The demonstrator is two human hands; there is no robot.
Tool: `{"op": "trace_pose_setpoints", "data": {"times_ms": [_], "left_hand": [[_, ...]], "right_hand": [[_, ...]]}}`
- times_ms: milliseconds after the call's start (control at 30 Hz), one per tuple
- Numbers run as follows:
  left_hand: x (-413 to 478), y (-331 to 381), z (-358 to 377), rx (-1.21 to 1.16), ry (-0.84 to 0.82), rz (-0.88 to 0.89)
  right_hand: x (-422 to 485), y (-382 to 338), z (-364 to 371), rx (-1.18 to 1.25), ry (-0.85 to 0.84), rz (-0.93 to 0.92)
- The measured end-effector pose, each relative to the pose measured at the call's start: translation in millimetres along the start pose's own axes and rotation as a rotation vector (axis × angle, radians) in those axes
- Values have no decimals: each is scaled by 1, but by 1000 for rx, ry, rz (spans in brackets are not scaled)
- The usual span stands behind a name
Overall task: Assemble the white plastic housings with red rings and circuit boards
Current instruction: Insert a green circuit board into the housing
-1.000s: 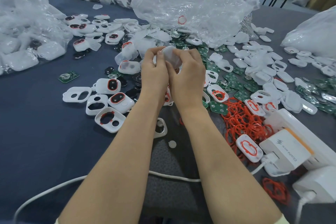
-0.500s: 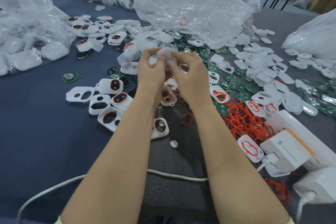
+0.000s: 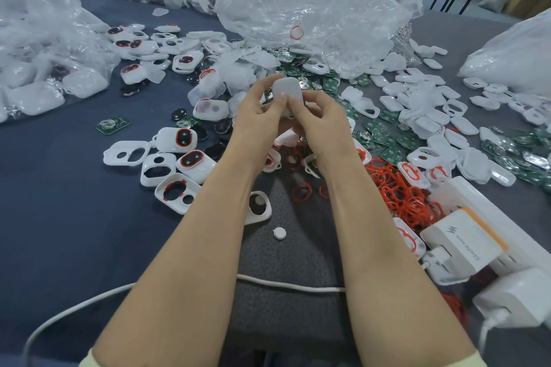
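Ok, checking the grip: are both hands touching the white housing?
Touching. The head view shows the left hand and right hand both pinching the housing, thumbs on its near face.

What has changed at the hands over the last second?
The left hand and right hand, pressed together around the white housing a second ago, have drawn apart at the palms, so the housing now stands clear above the fingers. Both still pinch it; nothing was picked up or let go. The red rings, circuit boards and loose housings on the table lie as before.
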State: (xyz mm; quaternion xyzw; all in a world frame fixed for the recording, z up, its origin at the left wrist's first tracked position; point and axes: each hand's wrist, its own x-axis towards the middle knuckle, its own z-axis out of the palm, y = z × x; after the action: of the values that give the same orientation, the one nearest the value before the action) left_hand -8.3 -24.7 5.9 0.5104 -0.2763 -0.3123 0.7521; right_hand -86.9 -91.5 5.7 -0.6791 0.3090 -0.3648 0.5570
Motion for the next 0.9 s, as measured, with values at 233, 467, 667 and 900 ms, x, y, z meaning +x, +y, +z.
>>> {"op": "trace_pose_setpoints", "data": {"times_ms": [233,467,667,900], "left_hand": [[-1,-1,-4,193,-128,59],[-4,-6,6,297,-113,96],[1,-7,0,236,-104,88],[0,-1,-2,270,11,8]], "right_hand": [[5,-6,-8,188,2,34],[9,-6,-2,295,101,106],[7,-8,-10,219,-9,102],[2,-9,-5,108,69,-170]]}}
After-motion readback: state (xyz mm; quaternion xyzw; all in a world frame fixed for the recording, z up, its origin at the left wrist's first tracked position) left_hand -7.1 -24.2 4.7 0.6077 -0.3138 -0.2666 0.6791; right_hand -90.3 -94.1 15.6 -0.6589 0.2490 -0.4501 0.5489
